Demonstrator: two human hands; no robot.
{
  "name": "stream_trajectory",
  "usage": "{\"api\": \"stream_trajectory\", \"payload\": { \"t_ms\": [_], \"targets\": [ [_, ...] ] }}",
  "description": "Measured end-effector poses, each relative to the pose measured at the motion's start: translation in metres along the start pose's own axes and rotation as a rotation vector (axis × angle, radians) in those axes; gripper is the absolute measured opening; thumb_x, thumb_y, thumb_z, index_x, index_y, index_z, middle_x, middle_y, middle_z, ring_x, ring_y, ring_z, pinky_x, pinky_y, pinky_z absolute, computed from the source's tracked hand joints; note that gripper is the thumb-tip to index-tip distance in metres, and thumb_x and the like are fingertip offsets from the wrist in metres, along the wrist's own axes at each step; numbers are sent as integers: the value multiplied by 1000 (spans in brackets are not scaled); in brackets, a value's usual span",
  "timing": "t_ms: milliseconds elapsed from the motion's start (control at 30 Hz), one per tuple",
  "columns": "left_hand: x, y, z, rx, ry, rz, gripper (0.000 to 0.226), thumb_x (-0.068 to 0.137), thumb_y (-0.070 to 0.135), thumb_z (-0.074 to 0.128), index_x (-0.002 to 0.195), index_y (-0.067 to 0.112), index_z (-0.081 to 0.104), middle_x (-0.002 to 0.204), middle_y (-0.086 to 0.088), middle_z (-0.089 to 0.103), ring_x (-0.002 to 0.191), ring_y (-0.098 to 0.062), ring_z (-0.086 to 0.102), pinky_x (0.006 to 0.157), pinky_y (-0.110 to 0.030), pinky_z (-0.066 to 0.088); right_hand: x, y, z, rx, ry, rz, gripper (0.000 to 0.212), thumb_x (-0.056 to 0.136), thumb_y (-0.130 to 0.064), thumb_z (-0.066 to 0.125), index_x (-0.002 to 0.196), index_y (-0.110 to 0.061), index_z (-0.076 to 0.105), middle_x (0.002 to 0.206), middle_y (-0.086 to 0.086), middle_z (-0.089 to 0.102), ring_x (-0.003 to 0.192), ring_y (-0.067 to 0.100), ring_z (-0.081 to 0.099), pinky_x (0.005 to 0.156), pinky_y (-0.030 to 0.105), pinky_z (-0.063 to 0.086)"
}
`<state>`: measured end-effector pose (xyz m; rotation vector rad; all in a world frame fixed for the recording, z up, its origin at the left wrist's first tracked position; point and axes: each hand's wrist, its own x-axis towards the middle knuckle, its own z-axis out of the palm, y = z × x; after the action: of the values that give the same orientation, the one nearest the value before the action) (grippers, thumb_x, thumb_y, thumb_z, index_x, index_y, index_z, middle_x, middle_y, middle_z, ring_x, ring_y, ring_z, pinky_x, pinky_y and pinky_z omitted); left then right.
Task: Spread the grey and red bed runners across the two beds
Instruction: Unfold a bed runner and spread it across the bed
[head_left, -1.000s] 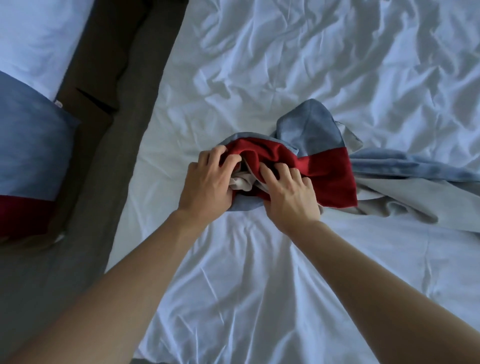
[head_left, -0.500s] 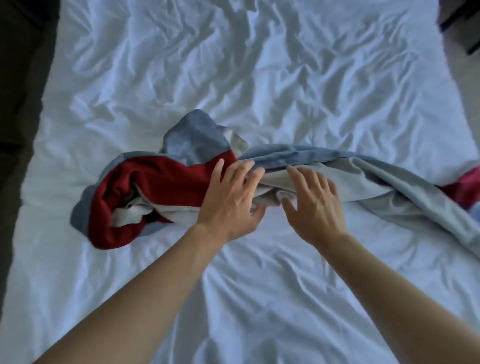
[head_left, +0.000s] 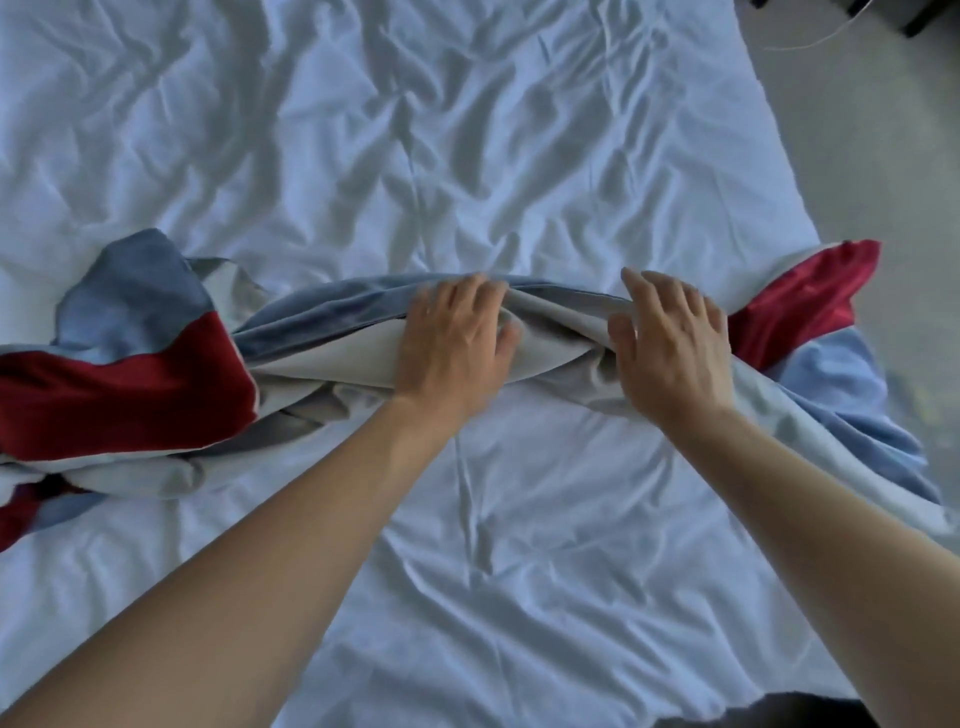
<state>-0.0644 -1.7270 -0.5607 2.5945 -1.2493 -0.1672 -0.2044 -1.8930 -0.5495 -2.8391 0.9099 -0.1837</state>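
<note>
Two bare hands press down on a bunched grey and red fabric bed runner (head_left: 561, 338) that lies in a twisted rope across the middle of a bed covered by a rumpled white sheet (head_left: 519, 519). The runner reaches from the left edge of the frame to the bed's right side, its pale grey underside turned up along the centre, a blue-grey face showing along the far fold. A broad red panel sits crumpled at its left end, with a blue-grey flap rising behind it; a second red panel spills over the right edge of the mattress, above a blue-grey stretch that hangs down that side.

The left hand (head_left: 452, 345) lies palm down on the runner's middle, fingers loosely together and curled over the far fold, thumb pointing right across the pale cloth. The right hand (head_left: 675, 345) rests on the runner just to the right, fingers slightly spread and bent over the ridge of fabric, thumb tucked toward the left hand; whether either hand truly pinches the cloth or only presses it is hard to judge through the motion blur. A short length of gathered grey cloth lies between the two hands. Both forearms enter from the bottom of the frame.

Beyond the bed's right side is a pale grey floor (head_left: 883, 156), where a thin white cable (head_left: 826, 39) curls near the top right corner.
</note>
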Motion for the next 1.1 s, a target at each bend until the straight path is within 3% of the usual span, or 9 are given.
{"api": "stream_trajectory", "payload": {
  "t_ms": [100, 200, 300, 400, 533, 667, 800, 933, 1100],
  "targets": [
    [23, 15, 6, 28, 15, -52, 38, 93, 24, 48, 130, 13, 54, 126, -6, 58, 114, -30, 53, 101, -43, 38, 19, 30, 4, -52, -79, 23, 43, 92, -25, 57, 134, -13, 54, 117, 11, 64, 109, 35, 56, 104, 44, 33],
    [38, 26, 13, 56, -1, -56, 43, 88, 14, 52, 131, 13, 54, 126, -7, 58, 114, -32, 53, 104, -43, 36, 27, 46, 8, -82, -110, -35, 22, 89, -16, 54, 103, -12, 72, 91, 8, 69, 89, 33, 61, 98, 40, 36],
    [44, 41, 20, 70, -55, -22, 48, 81, 8, 52, 129, 14, 56, 123, -6, 59, 113, -30, 53, 108, -40, 32, 18, 52, 8, -26, -24, -116, 18, 89, -12, 54, 80, -10, 70, 74, 6, 65, 73, 31, 60, 87, 41, 42],
    [41, 55, 25, 18, -89, 32, 48, 76, 3, 52, 122, 14, 60, 120, -3, 62, 113, -28, 55, 115, -42, 24, -6, 55, 6, 46, 65, -210, 11, 84, -9, 61, 77, -13, 67, 69, 4, 60, 68, 30, 59, 77, 43, 45],
    [18, 69, 30, -10, -100, 92, 38, 76, 20, 45, 109, 16, 64, 108, -2, 66, 105, -27, 57, 117, -48, 22, -46, 59, 8, 54, 72, -279, 12, 87, -8, 60, 77, -14, 65, 67, 3, 56, 65, 29, 56, 76, 44, 47],
    [-15, 71, 35, 9, -83, 156, 23, 73, 18, 55, 94, 14, 63, 93, -5, 62, 93, -30, 56, 100, -40, 38, -87, 58, 11, 45, 72, -269, 13, 90, -10, 58, 79, -15, 66, 67, 2, 55, 64, 29, 56, 76, 42, 46],
    [-54, 72, 38, 87, -96, 220, 25, 69, 8, 51, 90, 17, 61, 89, -4, 57, 88, -29, 53, 80, -39, 40, -131, 49, 12, 11, 67, -227, 17, 92, -10, 58, 77, -15, 64, 66, 2, 53, 64, 29, 54, 76, 42, 47],
    [-106, 72, 50, 109, -65, 284, 23, 72, 8, 43, 82, 18, 62, 81, -3, 57, 82, -29, 56, 71, -39, 41, -181, 42, 15, -49, 12, -218, 20, 93, -12, 58, 75, -16, 62, 64, 1, 52, 61, 28, 50, 79, 40, 45],
    [-176, 65, 69, 114, -133, 305, 17, 75, 4, 57, 83, 19, 61, 80, -2, 57, 79, -26, 57, 66, -37, 43, -234, 30, 19, -112, -83, -215, 18, 87, -10, 67, 71, -16, 60, 66, 2, 52, 63, 29, 50, 82, 40, 45]
  ]
}}
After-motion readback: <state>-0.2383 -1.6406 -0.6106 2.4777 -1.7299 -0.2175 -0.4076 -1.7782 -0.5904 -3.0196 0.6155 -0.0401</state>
